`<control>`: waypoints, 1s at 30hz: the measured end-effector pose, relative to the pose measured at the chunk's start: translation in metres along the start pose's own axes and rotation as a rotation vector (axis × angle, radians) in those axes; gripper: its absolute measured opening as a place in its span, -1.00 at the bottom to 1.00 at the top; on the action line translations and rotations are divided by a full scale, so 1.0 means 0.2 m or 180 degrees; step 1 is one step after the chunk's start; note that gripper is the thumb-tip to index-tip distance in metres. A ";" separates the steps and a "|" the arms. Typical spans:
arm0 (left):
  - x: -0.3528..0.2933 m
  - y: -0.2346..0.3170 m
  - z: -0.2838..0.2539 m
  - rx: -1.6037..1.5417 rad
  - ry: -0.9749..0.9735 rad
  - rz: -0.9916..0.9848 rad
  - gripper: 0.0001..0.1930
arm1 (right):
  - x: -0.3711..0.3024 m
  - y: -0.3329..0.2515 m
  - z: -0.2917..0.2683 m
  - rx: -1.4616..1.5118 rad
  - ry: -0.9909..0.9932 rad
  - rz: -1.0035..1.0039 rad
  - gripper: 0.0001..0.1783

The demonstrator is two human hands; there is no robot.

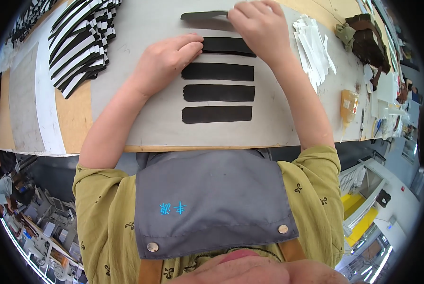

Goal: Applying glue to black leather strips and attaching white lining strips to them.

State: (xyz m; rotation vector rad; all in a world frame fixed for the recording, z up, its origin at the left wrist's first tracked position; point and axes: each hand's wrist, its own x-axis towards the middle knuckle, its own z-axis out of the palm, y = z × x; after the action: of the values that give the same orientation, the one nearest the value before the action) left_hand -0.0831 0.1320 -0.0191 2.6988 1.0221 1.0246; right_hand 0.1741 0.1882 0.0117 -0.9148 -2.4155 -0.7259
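Several black strips lie one below another in a column before me, such as the black strip (217,71) in the middle and the nearest black strip (216,114). My right hand (261,31) is closed on the right end of the farthest dark strip (205,15), which bows and casts a shadow, as if raised off the table. With its fingers pressed together, my left hand (172,56) pinches the left end of the second black strip (227,46). Part of that strip's right end sits under my right wrist. The fingertips of both hands are partly hidden.
On the left is a fanned pile of black-and-white strips (82,45). White strips (311,52) are heaped to the right. Beyond them sit a dark brown bundle (367,40) and a bottle of yellowish liquid (348,105). The table's front edge (212,148) runs close to my body.
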 end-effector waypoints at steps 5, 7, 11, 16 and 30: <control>0.01 0.01 -0.02 -0.0100 0.0019 -0.0072 -0.84 | -0.09 -0.06 -0.06 0.0464 -0.0398 0.0310 -0.87; 0.01 0.01 -0.03 -0.0288 0.0190 -0.0210 -0.83 | -0.07 -0.08 -0.12 0.0908 -0.0245 0.0560 -0.83; 0.02 0.01 -0.03 -0.0328 0.0319 -0.0275 -0.81 | -0.06 -0.15 -0.20 0.1392 -0.0168 0.0649 -0.85; 0.05 0.01 -0.03 -0.0548 0.0337 -0.0467 -0.79 | -0.12 -0.16 -0.15 0.1397 -0.0303 0.0640 -0.89; 0.03 0.14 -0.12 -0.0157 0.0391 0.0411 -0.74 | -0.11 -0.12 -0.14 0.2339 -0.0530 0.1458 -0.81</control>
State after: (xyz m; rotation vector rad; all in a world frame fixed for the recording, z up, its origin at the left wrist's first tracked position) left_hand -0.0794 0.1108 0.0099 2.7218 0.8366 1.2343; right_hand 0.1797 0.1453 0.0133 -1.1483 -2.1943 0.3978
